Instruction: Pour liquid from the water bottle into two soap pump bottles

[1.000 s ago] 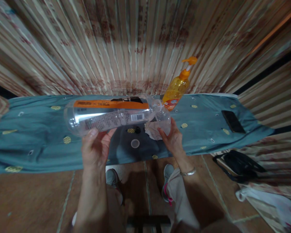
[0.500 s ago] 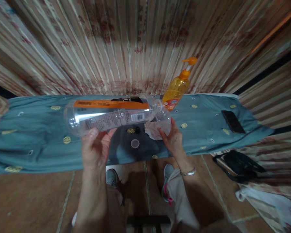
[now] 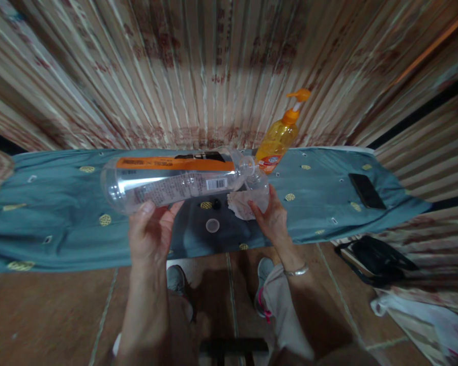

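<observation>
A large clear plastic bottle (image 3: 168, 183) with an orange and silver label lies sideways in the air, its neck to the right. My left hand (image 3: 151, 229) is wrapped round its underside near the base end. In my right hand (image 3: 270, 216) are a small clear plastic container (image 3: 257, 182) and a crumpled whitish tissue (image 3: 241, 204) pressed against it. The big bottle's mouth meets the container's upper edge; whether it goes inside, I cannot tell. Just behind stands a yellow pump bottle (image 3: 273, 145) with an orange pump head.
A teal patterned cloth (image 3: 72, 223) covers the narrow table. On it lie a round clear lid (image 3: 212, 225), a small black object (image 3: 216, 204) and a black phone (image 3: 366, 191). A pleated curtain (image 3: 198, 66) hangs behind. A black bag (image 3: 381, 256) sits at the lower right.
</observation>
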`<control>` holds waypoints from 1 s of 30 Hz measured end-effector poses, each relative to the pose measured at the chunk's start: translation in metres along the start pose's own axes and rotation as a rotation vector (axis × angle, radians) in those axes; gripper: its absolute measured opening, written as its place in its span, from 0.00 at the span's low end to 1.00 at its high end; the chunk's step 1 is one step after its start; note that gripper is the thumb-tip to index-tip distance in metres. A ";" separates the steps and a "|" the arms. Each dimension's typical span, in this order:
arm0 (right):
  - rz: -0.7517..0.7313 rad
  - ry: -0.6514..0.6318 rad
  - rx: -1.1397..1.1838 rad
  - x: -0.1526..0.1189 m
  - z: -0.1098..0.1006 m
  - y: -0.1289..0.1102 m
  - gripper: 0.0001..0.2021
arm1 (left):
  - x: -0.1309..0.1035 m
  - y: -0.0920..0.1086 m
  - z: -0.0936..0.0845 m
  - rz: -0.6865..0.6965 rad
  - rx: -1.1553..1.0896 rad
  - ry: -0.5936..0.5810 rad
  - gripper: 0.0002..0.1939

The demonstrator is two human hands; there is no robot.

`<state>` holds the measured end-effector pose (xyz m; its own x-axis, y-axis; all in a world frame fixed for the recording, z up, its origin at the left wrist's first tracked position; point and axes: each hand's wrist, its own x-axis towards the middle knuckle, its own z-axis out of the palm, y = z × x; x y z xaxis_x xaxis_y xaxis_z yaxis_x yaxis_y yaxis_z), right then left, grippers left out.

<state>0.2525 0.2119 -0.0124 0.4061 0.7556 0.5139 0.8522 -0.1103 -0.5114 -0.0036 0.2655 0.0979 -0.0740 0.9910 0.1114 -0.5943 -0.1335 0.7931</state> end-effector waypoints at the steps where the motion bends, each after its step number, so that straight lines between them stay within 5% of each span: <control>1: 0.003 -0.003 -0.002 0.000 0.000 0.000 0.38 | 0.000 0.000 -0.001 -0.005 0.004 -0.007 0.18; 30: 0.013 -0.008 0.024 0.000 -0.001 -0.001 0.38 | 0.000 0.001 -0.002 -0.016 0.027 -0.021 0.16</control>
<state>0.2522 0.2112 -0.0118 0.4142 0.7597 0.5013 0.8388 -0.1049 -0.5342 -0.0053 0.2652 0.0974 -0.0479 0.9927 0.1108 -0.5732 -0.1181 0.8109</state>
